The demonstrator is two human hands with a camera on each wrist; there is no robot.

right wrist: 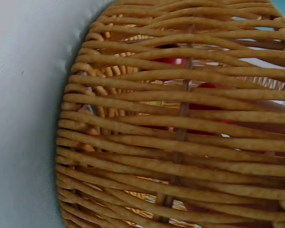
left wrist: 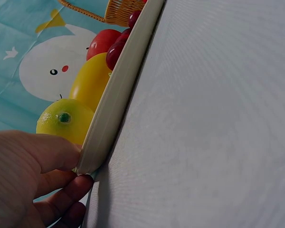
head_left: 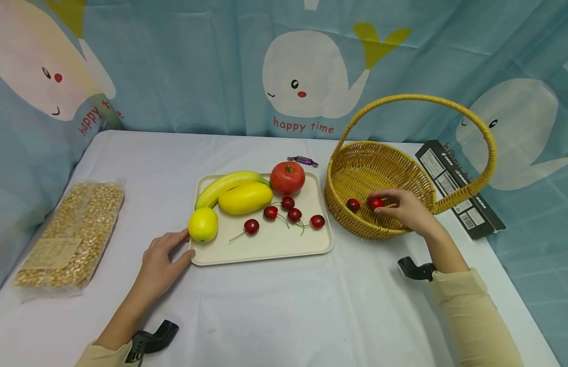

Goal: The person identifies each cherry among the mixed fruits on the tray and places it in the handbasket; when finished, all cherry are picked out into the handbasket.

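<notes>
My right hand [head_left: 400, 208] reaches inside the wicker basket [head_left: 339, 216], its fingertips pinching a red cherry [head_left: 374, 203]. Another cherry [head_left: 353, 205] lies beside it in the basket. In the right wrist view the woven wall [right wrist: 133, 156] hides most of that hand, and red shows through the gaps. My left hand [head_left: 162, 262] holds the near left corner of the cream tray [head_left: 265, 251], close to the lemon [head_left: 203, 225]. On the tray also lie a banana [head_left: 228, 184], a yellow mango [head_left: 245, 198], a red apple [head_left: 287, 178] and several stemmed cherries [head_left: 251, 227].
A bag of corn kernels [head_left: 73, 229] lies at the left of the table. Behind the tray is a purple wrapped candy [head_left: 303, 161]. A black box [head_left: 467, 199] sits right of the basket, whose tall handle [head_left: 416, 97] arches above it. A whale-print curtain [head_left: 196, 76] hangs behind.
</notes>
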